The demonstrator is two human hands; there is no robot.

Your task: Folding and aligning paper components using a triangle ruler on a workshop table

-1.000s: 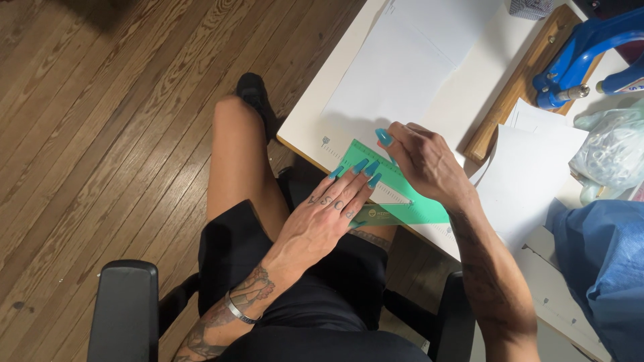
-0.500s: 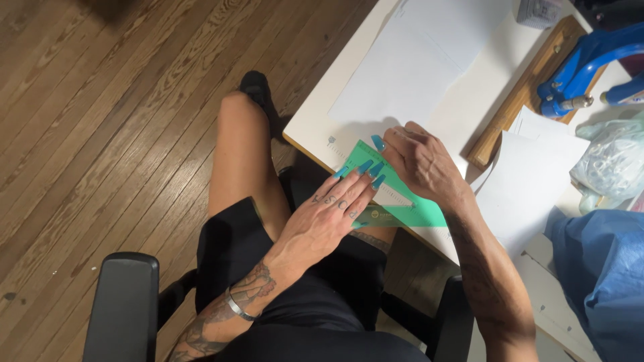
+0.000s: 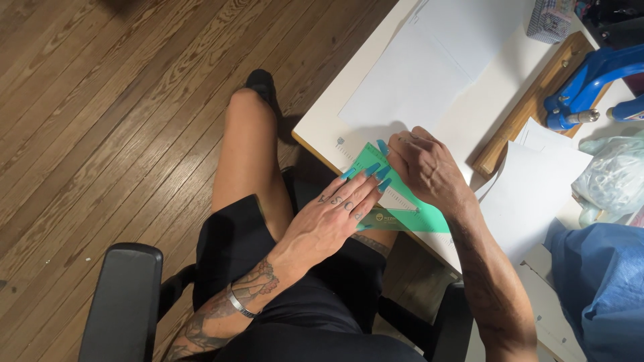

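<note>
Right at the near edge of the white surface [image 3: 322, 127] lies a green set square [image 3: 402, 211], and both hands are on it. Its near part is covered by the left hand [image 3: 332, 221], which lies flat with fingers stretched and pressed down on the green plastic; this grip is wide and clasps nothing. The right hand [image 3: 426, 167] rests on the far side of the set square with its fingers curled under, so whether that grip pinches anything cannot be told. How much of the set square hangs past the surface's edge is hard to make out under the hands.

Beyond the set square lies a large white sheet [image 3: 409, 84]. To the right of it sits a wooden board [image 3: 530, 107] carrying a blue tool [image 3: 590, 80] that is cut off at the frame edge. Another white sheet [image 3: 530, 194] lies right of the set square, and blue fabric [image 3: 604, 288] fills the corner past it.
</note>
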